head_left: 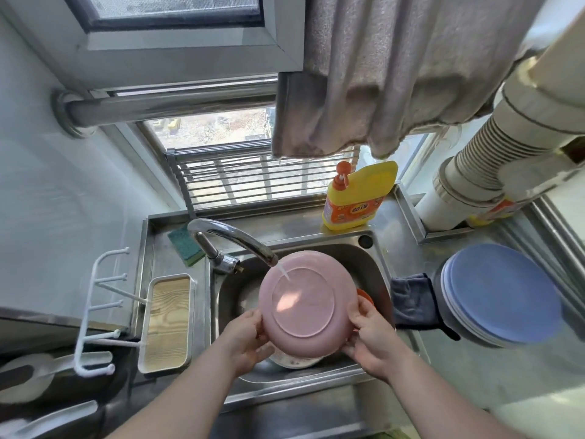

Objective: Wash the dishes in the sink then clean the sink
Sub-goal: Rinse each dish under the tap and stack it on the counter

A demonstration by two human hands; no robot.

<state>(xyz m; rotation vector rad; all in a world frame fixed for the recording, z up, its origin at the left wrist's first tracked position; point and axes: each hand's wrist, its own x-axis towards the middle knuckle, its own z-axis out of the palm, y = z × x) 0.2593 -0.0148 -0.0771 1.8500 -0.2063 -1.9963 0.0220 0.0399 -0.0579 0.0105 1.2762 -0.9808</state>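
A pink plate [305, 304] is held over the steel sink [376, 264] with its underside facing me. Water from the curved tap [235, 236] runs onto its upper part. My left hand [245, 335] grips the plate's left rim and my right hand [368, 331] grips its right rim. Under the plate lie a white dish [292, 362] and an orange item [365, 294], both mostly hidden.
A green sponge [183, 243] lies behind the tap and a yellow detergent bottle [356, 196] stands on the back ledge. Blue plates [500, 294] are stacked on the right counter beside a dark cloth [413, 301]. A wood-bottomed white tray [166, 323] sits left of the sink.
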